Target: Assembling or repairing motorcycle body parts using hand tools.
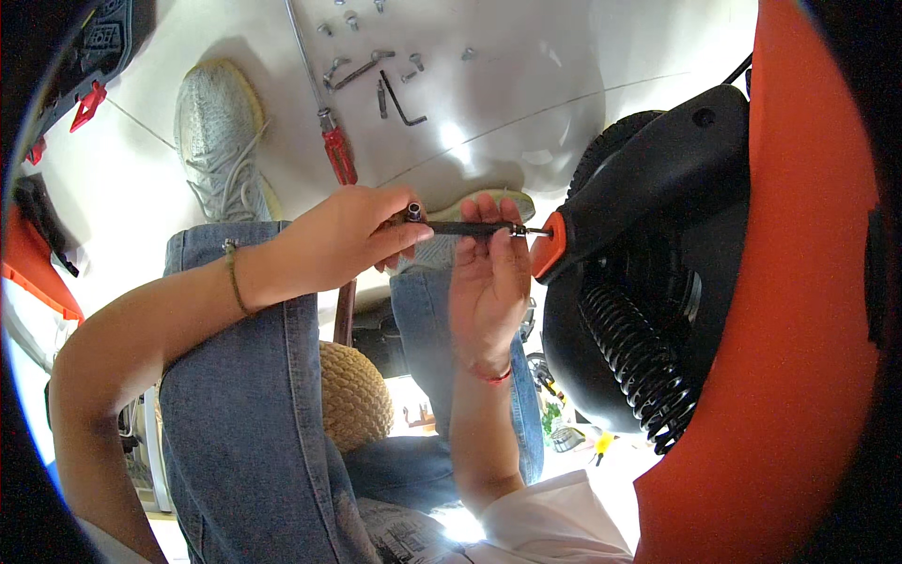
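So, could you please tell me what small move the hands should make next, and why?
Probably a slight turn of the tool by the left hand, which grips one end: its thin tip appears to meet the orange cap, and the right hand supports it nearby.

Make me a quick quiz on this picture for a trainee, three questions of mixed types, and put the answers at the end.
1. Multiple choice: The left hand and right hand both hold the black-shafted tool. Which is nearer the orange-red end piece?
A) Left
B) Right
C) Neither

2. True or false: The red-handled screwdriver lies on the floor.

3. Fill in the blank: The L-shaped hex key on the floor is ____ in colour.

Key: 1. B; 2. True; 3. black
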{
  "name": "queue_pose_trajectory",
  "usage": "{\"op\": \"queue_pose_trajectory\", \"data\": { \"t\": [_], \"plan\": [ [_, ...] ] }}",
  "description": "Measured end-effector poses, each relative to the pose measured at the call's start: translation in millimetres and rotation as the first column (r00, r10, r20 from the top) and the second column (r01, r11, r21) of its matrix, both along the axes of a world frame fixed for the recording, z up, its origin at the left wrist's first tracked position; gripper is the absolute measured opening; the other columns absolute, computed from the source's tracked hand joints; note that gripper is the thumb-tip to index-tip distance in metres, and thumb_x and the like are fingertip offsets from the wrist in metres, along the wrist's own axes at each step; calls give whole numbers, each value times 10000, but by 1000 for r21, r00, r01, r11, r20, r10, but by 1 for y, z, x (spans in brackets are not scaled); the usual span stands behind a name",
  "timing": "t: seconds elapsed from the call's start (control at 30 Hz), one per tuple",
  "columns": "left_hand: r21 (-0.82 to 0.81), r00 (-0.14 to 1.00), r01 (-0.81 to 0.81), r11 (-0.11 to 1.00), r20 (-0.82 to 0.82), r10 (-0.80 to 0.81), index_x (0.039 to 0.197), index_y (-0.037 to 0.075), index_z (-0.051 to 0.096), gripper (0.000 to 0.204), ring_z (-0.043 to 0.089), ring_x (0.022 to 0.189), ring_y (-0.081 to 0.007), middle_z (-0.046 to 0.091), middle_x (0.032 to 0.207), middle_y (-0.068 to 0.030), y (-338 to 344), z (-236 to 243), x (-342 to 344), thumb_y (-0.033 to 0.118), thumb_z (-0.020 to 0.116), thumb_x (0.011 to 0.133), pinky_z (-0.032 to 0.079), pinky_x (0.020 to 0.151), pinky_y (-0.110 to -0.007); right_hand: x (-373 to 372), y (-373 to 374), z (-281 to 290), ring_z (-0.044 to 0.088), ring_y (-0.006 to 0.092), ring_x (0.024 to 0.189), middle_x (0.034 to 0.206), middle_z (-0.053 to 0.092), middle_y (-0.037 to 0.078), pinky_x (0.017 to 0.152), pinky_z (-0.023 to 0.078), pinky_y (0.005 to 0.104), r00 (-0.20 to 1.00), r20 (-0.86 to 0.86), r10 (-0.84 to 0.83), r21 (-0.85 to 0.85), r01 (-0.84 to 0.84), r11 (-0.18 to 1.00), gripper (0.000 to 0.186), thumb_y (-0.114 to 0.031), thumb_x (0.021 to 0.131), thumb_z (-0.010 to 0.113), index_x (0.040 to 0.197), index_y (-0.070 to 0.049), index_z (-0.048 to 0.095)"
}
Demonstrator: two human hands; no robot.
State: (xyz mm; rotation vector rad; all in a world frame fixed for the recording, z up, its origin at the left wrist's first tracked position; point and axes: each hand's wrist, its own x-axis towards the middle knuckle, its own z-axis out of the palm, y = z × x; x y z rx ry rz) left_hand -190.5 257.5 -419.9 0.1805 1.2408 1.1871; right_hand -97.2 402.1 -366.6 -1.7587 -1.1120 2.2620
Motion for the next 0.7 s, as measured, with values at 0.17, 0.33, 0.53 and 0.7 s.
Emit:
{"op": "queue_pose_trajectory", "data": {
  "t": [0.17, 0.33, 0.53, 0.7],
  "plan": [
    [-44, 851, -115, 992, 511, 121, 840, -5, 547, 336, 551, 519, -128, 595, 643, -64, 3, -5, 7, 312, 516, 945, 442, 497, -246, 7, 0, 1, 572, 188, 995, 1094, 586, 111, 733, 444, 247, 994, 108, -1, 48, -5, 999, 222, -72, 930, 477, 1144, -15, 491],
    [-162, 349, -145, 976, 915, 203, 843, -7, 570, 418, 536, 533, -115, 597, 649, -69, 0, -13, 14, 385, 476, 956, 445, 507, -221, 9, -2, -3, 590, 144, 876, 962, 619, 81, 657, 423, 208, 983, 173, 65, 157, -93, 983, 152, -76, 912, 530, 1055, -25, 525],
    [-97, 992, -121, 988, 30, 124, 950, -7, 544, 327, 523, 541, -117, 546, 605, -24, 8, 3, 23, 317, 507, 951, 444, 534, -275, 13, 0, -6, 589, 128, 872, 956, 622, 57, 694, 443, 232, 979, 196, 46, 140, -75, 987, 156, -92, 902, 558, 1048, -43, 533],
    [-41, 998, 18, 999, 56, -16, 841, -22, 559, 375, 556, 550, -138, 575, 608, -62, 3, 3, 6, 345, 548, 916, 446, 523, -303, 4, -2, 0, 579, 149, 926, 993, 609, 57, 760, 450, 247, 990, 143, 16, 130, -35, 991, 196, -91, 893, 564, 1076, -35, 524]
  ]
}}
